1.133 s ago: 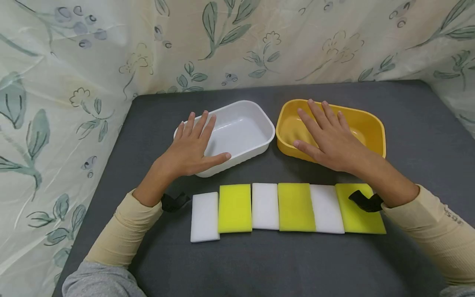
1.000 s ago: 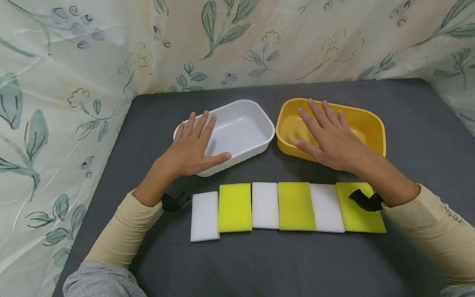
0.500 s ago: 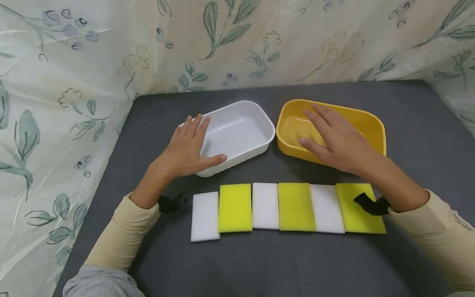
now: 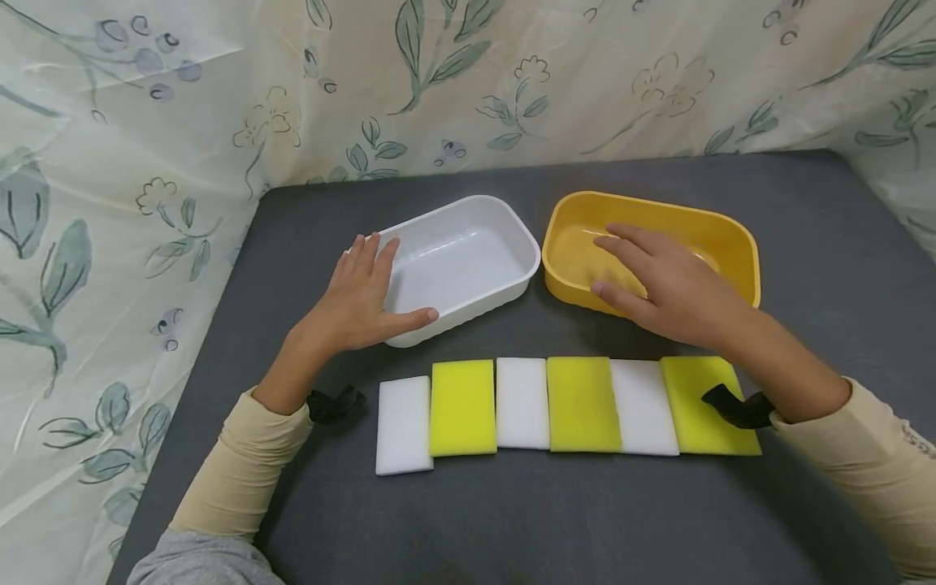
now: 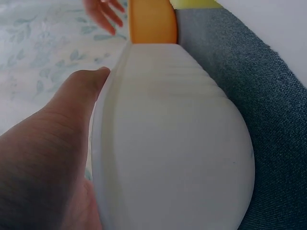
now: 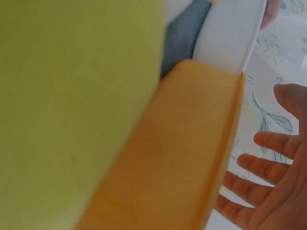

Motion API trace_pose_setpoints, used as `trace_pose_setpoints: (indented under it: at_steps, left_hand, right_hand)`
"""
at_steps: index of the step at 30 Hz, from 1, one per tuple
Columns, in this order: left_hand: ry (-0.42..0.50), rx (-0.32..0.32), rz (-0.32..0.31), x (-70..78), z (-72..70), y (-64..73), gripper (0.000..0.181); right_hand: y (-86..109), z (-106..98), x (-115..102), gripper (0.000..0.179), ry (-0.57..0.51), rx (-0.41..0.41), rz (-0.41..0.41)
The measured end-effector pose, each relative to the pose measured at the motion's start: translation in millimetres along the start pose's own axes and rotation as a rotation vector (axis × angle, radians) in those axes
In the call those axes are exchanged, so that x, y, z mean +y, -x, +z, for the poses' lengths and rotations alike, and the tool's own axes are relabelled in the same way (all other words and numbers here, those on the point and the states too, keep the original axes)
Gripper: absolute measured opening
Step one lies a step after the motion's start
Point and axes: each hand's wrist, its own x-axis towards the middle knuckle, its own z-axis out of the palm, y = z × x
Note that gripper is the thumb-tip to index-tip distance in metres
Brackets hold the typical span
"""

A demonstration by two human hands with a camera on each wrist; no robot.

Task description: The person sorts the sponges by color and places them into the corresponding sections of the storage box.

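Note:
My left hand (image 4: 358, 301) spreads over the left end of a white tub (image 4: 468, 256), thumb pointing right across its near rim. In the left wrist view the thumb (image 5: 91, 79) lies along the tub's rim. Over the yellow tub (image 4: 720, 244) my right hand (image 4: 676, 288) hovers with fingers parted and slightly bent, holding nothing. The right wrist view has those fingers (image 6: 261, 167) above the yellow tub's rim. Both tubs look empty and stand side by side, corners close together.
In front of the tubs lies a row of flat sponge pieces, alternating white (image 4: 405, 425) and yellow (image 4: 463, 408). A black strap (image 4: 738, 406) hangs from the right wrist over the last yellow piece. The dark grey table (image 4: 497, 520) meets a leaf-patterned curtain (image 4: 307, 89) behind and left.
My left hand has shifted slightly left and down. My right hand has drawn a little toward me and its fingers have bent more. Tubs and sponges stay put.

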Motion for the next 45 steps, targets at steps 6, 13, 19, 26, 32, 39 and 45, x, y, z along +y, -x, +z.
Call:
trace_pose_setpoints:
  at_steps: [6,13,19,26,32,39,45]
  left_hand:
    - [-0.007,0.004,0.002,0.1,1.2,1.3,0.114]
    - [-0.016,0.018,0.017,1.1,1.7,4.4,0.111]
    - [0.01,0.148,0.124,5.1,0.4,13.1,0.082]
    - [0.127,0.401,0.425,13.1,6.8,38.8,0.02]
    - [0.13,0.385,0.517,16.5,14.5,59.3,0.016]
    - [0.135,0.288,0.436,18.0,20.4,84.2,0.024]
    - [0.114,0.055,0.297,17.9,29.5,104.5,0.061]
  right_hand:
    - [-14.3,11,-4,0.058,-0.014,-0.042,-0.185]
    - [-39.3,30,-12,0.051,0.017,-0.091,-0.363]
    - [-45.3,35,-16,0.043,0.035,-0.048,-0.35]
    - [-51.3,37,-20,0.037,0.042,0.002,-0.351]
    - [-57.1,41,-24,0.03,0.067,0.085,-0.338]
    - [-60.2,43,-28,0.027,0.091,0.124,-0.314]
    - [-61.0,44,-29,0.024,0.103,0.13,-0.305]
